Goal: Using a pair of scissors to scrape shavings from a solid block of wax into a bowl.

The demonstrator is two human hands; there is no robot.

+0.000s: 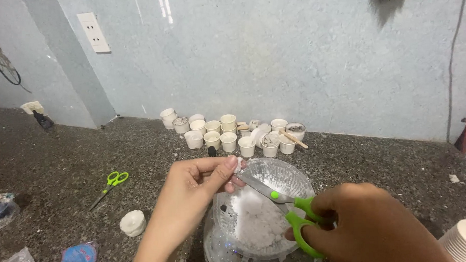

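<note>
Now snipping: left hand (197, 189) pinching small white piece (238, 165), right hand (366, 226) gripping green scissors (287, 208) over clear bowl (293, 177). Next likely calling for blades closing clear of fingertips.

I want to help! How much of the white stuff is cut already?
Done: white bits already fill the clear bowl. In hand: the left hand pinches a small white piece against the green scissors in the right hand. Left: one white lump lies uncut.

Open counter lies left of the clear bowl (288, 174), broken only by spare scissors (110, 182) and a white lump (132, 223); paper cups (228, 133) line the wall behind.
</note>
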